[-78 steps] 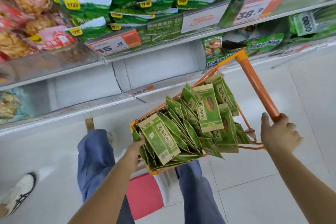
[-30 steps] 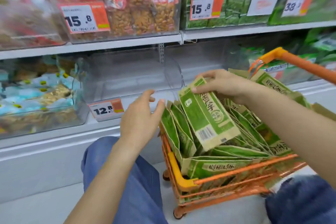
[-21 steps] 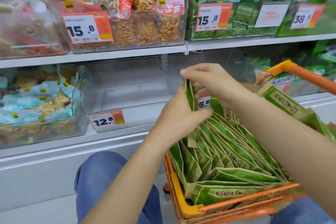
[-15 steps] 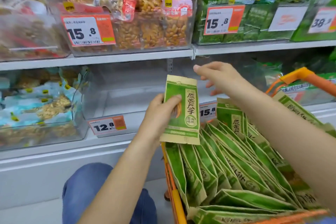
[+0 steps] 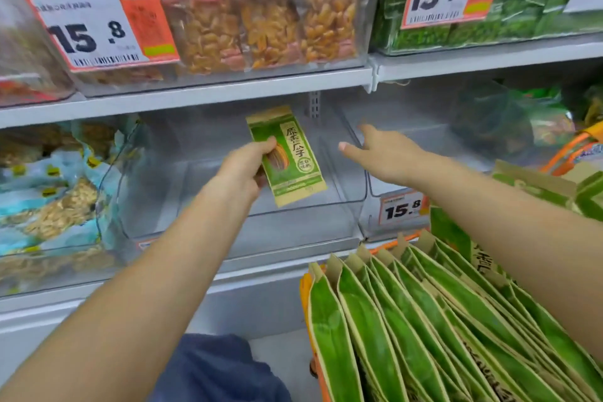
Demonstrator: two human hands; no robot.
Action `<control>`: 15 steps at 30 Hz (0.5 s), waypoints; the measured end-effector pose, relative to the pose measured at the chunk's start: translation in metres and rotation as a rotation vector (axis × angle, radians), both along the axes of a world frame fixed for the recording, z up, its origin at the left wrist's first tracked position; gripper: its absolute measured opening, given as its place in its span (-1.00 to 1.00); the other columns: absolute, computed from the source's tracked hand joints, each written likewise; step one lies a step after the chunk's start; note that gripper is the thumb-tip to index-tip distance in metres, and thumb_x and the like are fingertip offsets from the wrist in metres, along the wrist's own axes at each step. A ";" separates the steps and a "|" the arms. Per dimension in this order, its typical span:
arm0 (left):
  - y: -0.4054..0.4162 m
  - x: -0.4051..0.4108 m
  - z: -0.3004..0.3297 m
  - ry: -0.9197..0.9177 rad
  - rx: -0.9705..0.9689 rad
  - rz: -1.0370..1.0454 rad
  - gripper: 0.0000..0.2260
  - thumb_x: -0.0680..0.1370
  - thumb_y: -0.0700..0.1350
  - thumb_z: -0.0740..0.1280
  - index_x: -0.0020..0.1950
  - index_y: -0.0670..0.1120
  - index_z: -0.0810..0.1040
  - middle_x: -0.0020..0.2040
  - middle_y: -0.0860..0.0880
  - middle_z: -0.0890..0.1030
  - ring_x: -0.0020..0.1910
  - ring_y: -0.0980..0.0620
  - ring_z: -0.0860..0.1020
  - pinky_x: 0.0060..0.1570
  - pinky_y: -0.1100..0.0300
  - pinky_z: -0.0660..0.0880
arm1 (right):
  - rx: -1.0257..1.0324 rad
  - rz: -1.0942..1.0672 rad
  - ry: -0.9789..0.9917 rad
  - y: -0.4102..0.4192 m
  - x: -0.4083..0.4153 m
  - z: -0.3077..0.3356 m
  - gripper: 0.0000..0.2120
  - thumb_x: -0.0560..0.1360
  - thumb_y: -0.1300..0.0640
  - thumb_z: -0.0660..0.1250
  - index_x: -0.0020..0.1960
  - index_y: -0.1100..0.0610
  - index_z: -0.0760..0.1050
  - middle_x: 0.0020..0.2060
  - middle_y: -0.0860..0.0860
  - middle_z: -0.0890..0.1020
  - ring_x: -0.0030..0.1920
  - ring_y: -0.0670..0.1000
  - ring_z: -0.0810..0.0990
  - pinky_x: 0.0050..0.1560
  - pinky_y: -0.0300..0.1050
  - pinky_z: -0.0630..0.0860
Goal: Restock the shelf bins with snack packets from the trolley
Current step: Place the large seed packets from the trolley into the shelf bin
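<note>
Green and tan, the snack packet [image 5: 287, 155] printed 原香瓜子 is pinched in the left hand [image 5: 243, 168] over the clear shelf bin [image 5: 346, 206], beside a 15.8 price tag [image 5: 402, 209], while the right hand [image 5: 381, 153] reaches forward with fingers spread above the trolley [image 5: 306, 290] of matching packets [image 5: 424, 320].

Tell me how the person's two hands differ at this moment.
The left hand grips a green paper snack packet; the right hand holds nothing. Left fingers curl round the packet; right fingers are spread, pointing leftward. Both reach toward the clear plastic shelf bin.
</note>
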State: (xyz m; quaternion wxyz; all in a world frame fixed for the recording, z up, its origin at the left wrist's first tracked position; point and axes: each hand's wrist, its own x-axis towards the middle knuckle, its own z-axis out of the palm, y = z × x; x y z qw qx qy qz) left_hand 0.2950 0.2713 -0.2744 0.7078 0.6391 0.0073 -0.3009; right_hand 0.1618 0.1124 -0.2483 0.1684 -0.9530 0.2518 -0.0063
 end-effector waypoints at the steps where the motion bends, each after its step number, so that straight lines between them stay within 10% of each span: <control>1: -0.011 0.010 -0.005 -0.002 0.020 -0.005 -0.92 0.61 -0.16 0.27 -0.03 -0.14 0.53 -0.17 -0.08 0.64 -0.44 0.09 0.60 -0.42 0.19 0.58 | 0.016 0.008 -0.012 -0.002 0.004 -0.009 -0.44 0.62 -0.18 0.03 0.38 0.26 0.25 0.19 0.27 0.52 0.17 0.26 0.49 0.05 0.04 0.43; 8: -0.078 0.069 -0.033 -0.180 0.177 -0.077 -0.74 0.58 -0.35 0.26 -0.28 -0.13 0.44 -0.51 0.05 0.57 -0.47 0.13 0.54 -0.19 0.14 0.48 | -0.052 -0.019 -0.140 -0.004 0.005 -0.044 -0.78 0.58 0.01 0.13 0.07 0.17 0.34 -0.26 0.20 0.51 -0.10 0.28 0.55 -0.20 0.00 0.36; 15: -0.103 0.105 -0.055 -0.383 0.213 -0.030 -0.82 0.53 -0.26 0.36 -0.18 -0.01 0.46 -0.03 -0.11 0.57 -0.01 -0.06 0.56 0.16 0.01 0.54 | -0.019 0.018 -0.146 -0.007 0.008 -0.043 -0.88 0.51 0.11 0.17 -0.08 0.17 0.31 -0.44 0.07 0.40 -0.26 0.23 0.51 -0.23 -0.03 0.43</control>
